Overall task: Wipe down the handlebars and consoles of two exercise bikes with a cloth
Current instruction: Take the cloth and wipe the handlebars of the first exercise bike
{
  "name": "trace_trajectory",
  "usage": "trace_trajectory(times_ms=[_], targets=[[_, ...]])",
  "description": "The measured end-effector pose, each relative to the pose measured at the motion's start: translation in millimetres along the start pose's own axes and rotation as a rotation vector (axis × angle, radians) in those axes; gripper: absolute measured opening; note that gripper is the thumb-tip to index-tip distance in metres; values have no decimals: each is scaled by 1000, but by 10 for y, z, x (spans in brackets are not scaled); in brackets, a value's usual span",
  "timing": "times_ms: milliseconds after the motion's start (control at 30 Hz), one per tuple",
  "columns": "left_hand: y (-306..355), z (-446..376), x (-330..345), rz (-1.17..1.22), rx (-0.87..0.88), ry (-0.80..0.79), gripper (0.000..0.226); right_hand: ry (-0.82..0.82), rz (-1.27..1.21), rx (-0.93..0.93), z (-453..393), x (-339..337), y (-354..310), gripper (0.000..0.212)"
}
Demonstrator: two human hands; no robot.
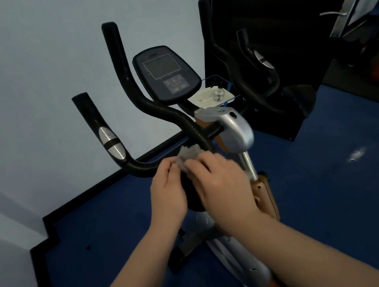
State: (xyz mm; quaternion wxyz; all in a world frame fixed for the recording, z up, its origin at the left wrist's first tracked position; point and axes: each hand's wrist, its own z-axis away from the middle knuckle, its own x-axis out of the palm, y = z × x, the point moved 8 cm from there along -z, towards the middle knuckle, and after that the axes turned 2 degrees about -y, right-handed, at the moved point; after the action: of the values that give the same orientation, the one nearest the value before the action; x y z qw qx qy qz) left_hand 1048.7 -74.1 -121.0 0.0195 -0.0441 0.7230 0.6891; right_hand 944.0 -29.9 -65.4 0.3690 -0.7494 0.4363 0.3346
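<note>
Both hands meet at the low bend of the black foam-covered handlebar (142,168), where a crumpled grey cloth (189,154) sits. The left hand (167,197) and right hand (220,183) each pinch the cloth with curled fingers. The bar's long axis runs left and upward from them, nearer the left hand; the dark oval console (167,74) lies beyond.

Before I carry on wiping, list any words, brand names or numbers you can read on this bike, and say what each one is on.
None can be read.
Console: marks beside the screen and on the buttons, too blurred to read.
Silver grip plates on the handlebar: no text shows.
Cloth held in left hand and right hand: plain.
</note>
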Motion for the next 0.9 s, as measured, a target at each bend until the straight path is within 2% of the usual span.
trace_trajectory(times_ms=[133,267,333,400,467,567,700,767,833,900], targets=[[-31,-13,-20,-3,5,-19,29,-77,-190,114,373,-7,194,18],[-42,-10,-5,16,0,-3,30,150,-317,219,71,-348,524,13],[-53,11,-2,33,-13,16,31,46,-329,264,-221,-175,558,15],[-45,25,-1,30,-12,21,31,-105,-472,339,-298,108,533,18],[-44,15,-11,25,-6,27,31,-50,-573,395,-162,189,509,17],[-62,4,-6,19,-16,25,31,56,-588,463,160,204,505,18],[-45,3,-13,28,-12,30,31,-70,-395,420,-137,233,486,19],[-43,6,-14,26,-9,40,31,-70,-343,366,-279,222,447,21],[-56,28,-20,17,-10,47,30,10,-382,373,-133,201,430,23],[-36,34,-19,8,2,41,30,86,-539,420,171,187,438,26]])
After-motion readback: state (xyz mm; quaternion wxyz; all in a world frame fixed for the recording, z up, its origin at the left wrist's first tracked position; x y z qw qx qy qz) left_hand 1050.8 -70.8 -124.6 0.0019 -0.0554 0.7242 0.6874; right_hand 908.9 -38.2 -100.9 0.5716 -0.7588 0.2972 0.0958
